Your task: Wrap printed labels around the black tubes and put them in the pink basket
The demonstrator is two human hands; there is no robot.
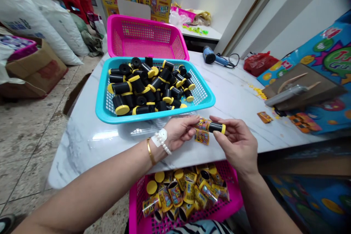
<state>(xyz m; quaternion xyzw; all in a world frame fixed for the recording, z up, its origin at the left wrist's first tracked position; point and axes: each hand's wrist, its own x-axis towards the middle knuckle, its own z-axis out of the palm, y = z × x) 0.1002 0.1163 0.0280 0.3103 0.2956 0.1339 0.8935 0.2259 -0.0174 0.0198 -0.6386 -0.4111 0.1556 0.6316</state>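
Note:
My right hand (237, 140) grips a small black canister (215, 127) with a yellow end, held level above the table. Opposite it, my left hand (181, 129) pinches a printed yellow plastic sleeve (203, 123) that reaches over the canister's left end. Just below the sleeve is a second printed yellow wrapper (202, 136); whether it is joined to the sleeve I cannot tell. Behind my hands a turquoise basket (153, 117) is heaped with black canisters with yellow ends. Under my wrists, a pink basket (233, 208) contains many canisters in printed sleeves.
Behind the turquoise basket is another pink basket (148, 49). A blue heat gun (212, 56) and a red plastic bag (259, 63) lie toward the back right. Scissors (290, 93) rest on a cardboard flap by a blue printed box (323, 65). Sacks (49, 22) stand on the floor at left.

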